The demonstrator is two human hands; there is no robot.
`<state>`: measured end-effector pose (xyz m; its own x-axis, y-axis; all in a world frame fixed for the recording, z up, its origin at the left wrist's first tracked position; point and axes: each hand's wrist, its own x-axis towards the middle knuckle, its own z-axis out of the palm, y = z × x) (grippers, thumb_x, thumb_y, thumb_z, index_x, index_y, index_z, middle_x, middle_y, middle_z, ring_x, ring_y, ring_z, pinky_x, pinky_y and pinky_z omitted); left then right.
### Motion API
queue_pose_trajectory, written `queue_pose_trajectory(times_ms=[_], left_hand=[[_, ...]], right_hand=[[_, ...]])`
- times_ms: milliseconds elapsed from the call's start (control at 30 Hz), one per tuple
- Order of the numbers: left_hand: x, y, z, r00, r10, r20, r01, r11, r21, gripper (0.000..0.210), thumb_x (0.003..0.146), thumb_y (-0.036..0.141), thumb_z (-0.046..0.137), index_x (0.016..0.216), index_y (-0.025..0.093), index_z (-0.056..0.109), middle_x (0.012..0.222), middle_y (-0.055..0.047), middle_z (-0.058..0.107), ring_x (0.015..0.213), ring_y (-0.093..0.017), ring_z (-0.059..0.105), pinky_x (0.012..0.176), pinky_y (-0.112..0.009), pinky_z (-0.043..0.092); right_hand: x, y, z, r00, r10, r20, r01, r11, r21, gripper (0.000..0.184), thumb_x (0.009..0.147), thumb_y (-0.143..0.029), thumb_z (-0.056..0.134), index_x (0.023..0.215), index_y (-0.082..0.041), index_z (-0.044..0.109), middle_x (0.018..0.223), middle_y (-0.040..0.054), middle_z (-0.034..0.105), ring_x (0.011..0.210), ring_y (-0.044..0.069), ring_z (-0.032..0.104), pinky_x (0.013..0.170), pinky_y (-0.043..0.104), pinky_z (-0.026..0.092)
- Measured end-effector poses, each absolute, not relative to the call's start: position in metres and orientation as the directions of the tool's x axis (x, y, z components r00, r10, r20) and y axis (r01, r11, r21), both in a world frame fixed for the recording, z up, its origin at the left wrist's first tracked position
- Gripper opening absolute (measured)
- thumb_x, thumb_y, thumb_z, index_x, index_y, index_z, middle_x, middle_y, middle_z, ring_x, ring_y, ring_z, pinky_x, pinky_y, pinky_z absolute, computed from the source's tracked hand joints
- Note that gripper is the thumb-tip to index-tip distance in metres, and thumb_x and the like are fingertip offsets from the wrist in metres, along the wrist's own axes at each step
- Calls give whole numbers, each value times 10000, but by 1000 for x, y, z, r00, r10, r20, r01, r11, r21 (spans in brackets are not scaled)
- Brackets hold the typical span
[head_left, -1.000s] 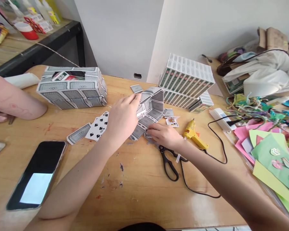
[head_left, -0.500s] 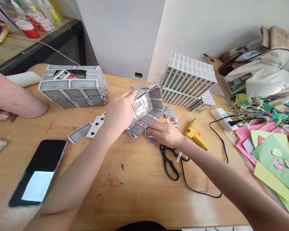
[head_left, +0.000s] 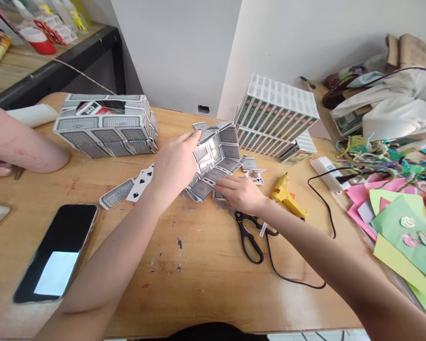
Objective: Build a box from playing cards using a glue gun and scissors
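Observation:
Between my hands is a box built from playing cards [head_left: 229, 150], tilted with its open side toward me, grey patterned card backs showing. My left hand [head_left: 176, 158] grips its left edge, fingers curled over the rim and partly hidden. At the lower front edge, my right hand [head_left: 242, 193] has its fingertips pinched together against the cards; what lies between them I cannot make out. Black-handled scissors [head_left: 250, 237] lie just below the right hand, and a yellow glue gun [head_left: 287, 198] rests to its right. Loose spade cards [head_left: 140, 182] lie left of the box, near my left forearm.
A finished-looking card box [head_left: 104, 125] stands back left. Stacked card packs [head_left: 275, 118] rise behind the right hand. A phone [head_left: 57, 253] lies front left. The glue gun's cord [head_left: 287, 282] loops toward a power strip [head_left: 328, 173]; coloured paper [head_left: 404, 232] is at far right.
My right hand has shifted very slightly up and left along the card box's lower edge. My left hand keeps its hold; the whole view has drifted a little.

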<state>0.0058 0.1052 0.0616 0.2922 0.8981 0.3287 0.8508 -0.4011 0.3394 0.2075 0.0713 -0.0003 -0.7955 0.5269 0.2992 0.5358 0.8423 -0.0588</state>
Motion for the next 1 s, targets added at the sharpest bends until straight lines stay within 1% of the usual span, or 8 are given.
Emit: queue_pose_trajectory(times_ms=[233, 400, 500, 600, 800, 900, 967, 1000], left_hand=[[0, 113, 58, 266, 912, 311, 857, -371, 356, 543, 795, 38, 364, 1295, 221, 472, 1256, -40, 569, 1081, -231, 556, 878, -365, 470], [-2, 114, 58, 273, 909, 315, 858, -378, 349, 538, 799, 40, 356, 1294, 215, 472, 1257, -46, 568, 1081, -233, 554, 882, -377, 468], [-1, 114, 57, 273, 911, 310, 858, -376, 350, 547, 798, 39, 358, 1298, 235, 466, 1254, -34, 571, 1077, -225, 555, 877, -366, 470], [-1, 113, 58, 271, 913, 306, 855, -374, 359, 544, 801, 42, 358, 1300, 230, 464, 1253, -35, 572, 1083, -222, 552, 886, -360, 465], [1, 112, 60, 275, 919, 283, 849, -370, 377, 532, 808, 46, 351, 1306, 198, 459, 1293, -46, 539, 1132, -228, 519, 927, -367, 437], [1, 112, 61, 276, 920, 277, 851, -368, 376, 527, 810, 48, 351, 1305, 196, 459, 1290, -49, 542, 1129, -227, 523, 925, -360, 436], [1, 112, 61, 275, 919, 283, 855, -368, 365, 524, 809, 49, 355, 1300, 197, 463, 1283, -48, 548, 1123, -224, 528, 920, -352, 439], [1, 112, 61, 273, 918, 286, 857, -368, 360, 525, 806, 48, 358, 1297, 196, 466, 1280, -48, 550, 1120, -224, 530, 916, -350, 441]], right_hand=[[209, 77, -1, -819, 480, 316, 492, 869, -45, 293, 848, -72, 338, 902, -137, 619, 947, 94, 645, 818, 168, 569, 668, 273, 451], [210, 74, -2, -758, 531, 380, 560, 827, -39, 295, 864, -72, 346, 951, -154, 616, 958, 75, 649, 830, 143, 583, 659, 243, 452], [210, 70, -2, -723, 560, 405, 611, 792, -4, 264, 859, -82, 381, 949, -153, 619, 920, 53, 661, 768, 128, 585, 614, 225, 439], [207, 68, 0, -730, 573, 374, 627, 778, 33, 260, 876, -102, 375, 921, -150, 626, 900, 50, 666, 748, 124, 579, 594, 224, 428], [204, 67, 7, -794, 502, 342, 571, 809, 139, 316, 903, -120, 331, 783, -136, 622, 801, 62, 644, 674, 132, 533, 528, 247, 379], [200, 66, 9, -785, 534, 315, 592, 796, 126, 301, 892, -115, 336, 781, -141, 615, 799, 67, 634, 676, 138, 523, 520, 250, 364], [197, 63, 11, -756, 597, 268, 635, 769, 76, 287, 880, -111, 341, 779, -146, 607, 804, 73, 631, 690, 147, 530, 525, 251, 368], [194, 61, 12, -724, 645, 244, 670, 742, 25, 273, 870, -108, 346, 787, -149, 603, 817, 77, 632, 702, 151, 538, 536, 251, 379]])
